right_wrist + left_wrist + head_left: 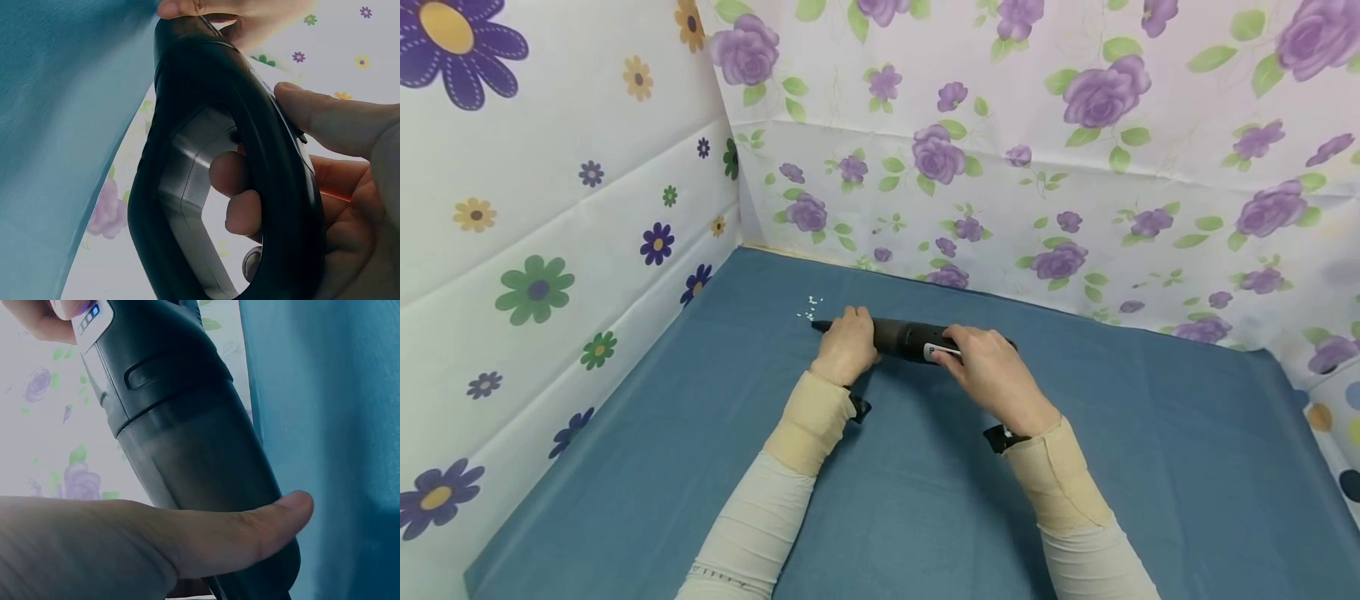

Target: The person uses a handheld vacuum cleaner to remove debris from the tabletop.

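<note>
A black handheld vacuum cleaner lies across both hands, low over the blue cloth, its narrow nozzle pointing left. Small white bits are scattered right by the nozzle tip. Near the front, my left hand holds the dust cup; in the left wrist view the thumb lies across its smoky body. My right hand grips the loop handle, fingers curled through the opening and thumb on top. Lit blue bars show on the vacuum's white panel.
Blue cloth covers the work surface. A wall sheet with purple roses rises along the back edge, and another with daisies along the left. A dotted sheet stands at the right edge.
</note>
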The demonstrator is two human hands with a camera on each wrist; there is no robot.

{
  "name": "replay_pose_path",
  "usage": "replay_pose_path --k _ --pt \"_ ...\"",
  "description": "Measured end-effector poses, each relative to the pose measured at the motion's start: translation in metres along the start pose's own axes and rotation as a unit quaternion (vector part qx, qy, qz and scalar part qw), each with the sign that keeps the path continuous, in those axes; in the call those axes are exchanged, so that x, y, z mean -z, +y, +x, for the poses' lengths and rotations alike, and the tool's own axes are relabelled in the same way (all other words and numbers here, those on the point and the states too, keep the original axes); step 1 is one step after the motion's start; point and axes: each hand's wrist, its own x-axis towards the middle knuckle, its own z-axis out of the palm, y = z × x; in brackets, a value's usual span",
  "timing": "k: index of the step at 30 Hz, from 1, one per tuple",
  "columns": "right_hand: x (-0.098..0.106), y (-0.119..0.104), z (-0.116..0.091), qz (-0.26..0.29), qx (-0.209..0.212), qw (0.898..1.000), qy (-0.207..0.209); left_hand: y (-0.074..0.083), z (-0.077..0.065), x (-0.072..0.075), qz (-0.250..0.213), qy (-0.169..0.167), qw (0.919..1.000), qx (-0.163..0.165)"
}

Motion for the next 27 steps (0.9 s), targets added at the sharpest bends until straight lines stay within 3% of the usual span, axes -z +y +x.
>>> replay_pose_path --k 9,27 --pt "-0.005 -0.003 0.001 0.002 0.001 1.000 0.005 -0.006 0.004 0.000 -0.019 -0.014 0.9997 0.002" --pt "-0.008 -0.006 0.003 -0.005 -0.002 1.000 0.007 -0.013 0.010 -0.003 -0.022 -0.006 0.9997 -0.009"
